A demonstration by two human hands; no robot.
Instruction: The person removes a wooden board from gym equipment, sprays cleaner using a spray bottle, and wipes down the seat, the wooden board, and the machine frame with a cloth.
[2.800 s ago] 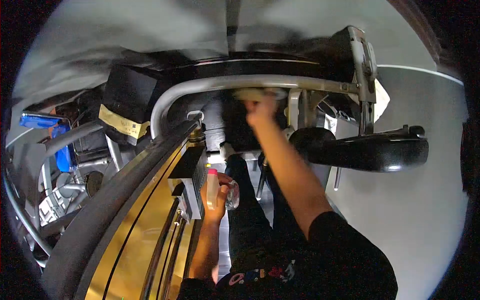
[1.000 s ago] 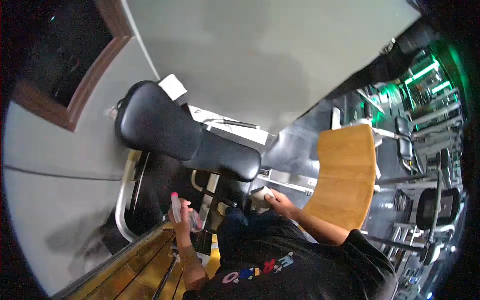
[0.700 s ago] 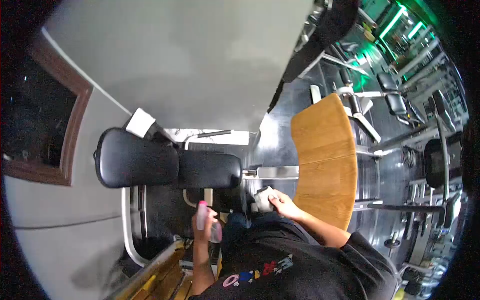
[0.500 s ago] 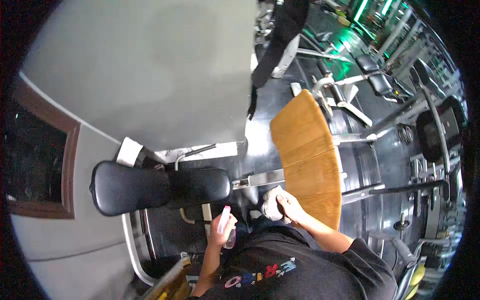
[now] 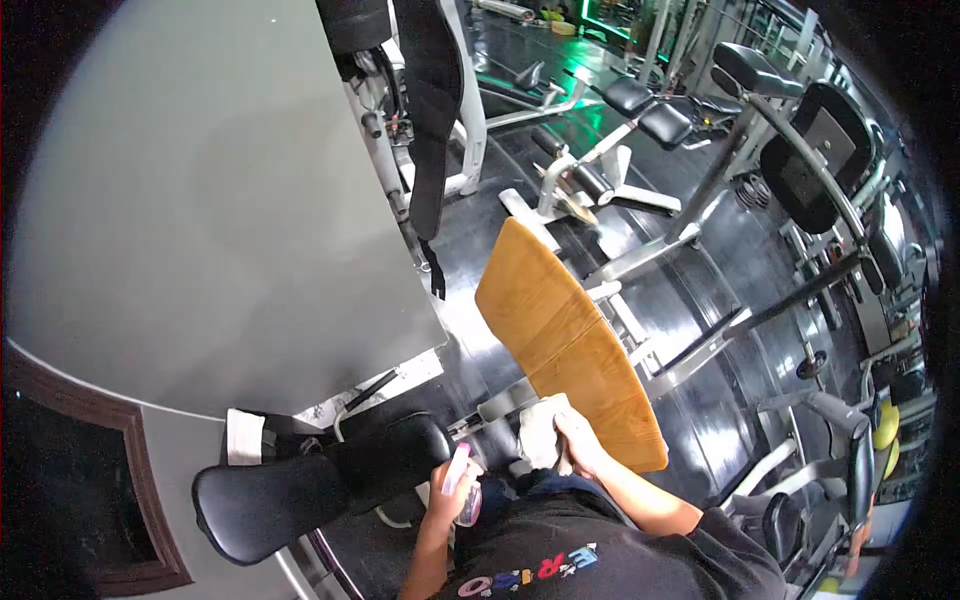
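Note:
My left hand point(image 5: 452, 492) is wrapped round a clear spray bottle point(image 5: 468, 503) with a white and pink head, in front of my body. A crumpled white cloth point(image 5: 540, 432) is gripped in my right hand point(image 5: 583, 444), near the lower edge of a curved wooden board point(image 5: 572, 345). Left of the bottle, a black padded bench point(image 5: 275, 505) runs close beside my left hand. A folded white cloth or paper point(image 5: 244, 437) lies at the bench's far side.
A grey wall point(image 5: 220, 220) fills the upper left, with a brown-framed dark panel point(image 5: 150, 500) below it. Weight machines with black pads point(image 5: 665, 125) stand on the dark floor at the upper right. A round-backed machine seat point(image 5: 818, 155) is at the right.
The view has swung right from the earlier machine to the bench, wooden board and gym floor. My right hand has come back towards my body with the cloth. The bottle stays in my left hand.

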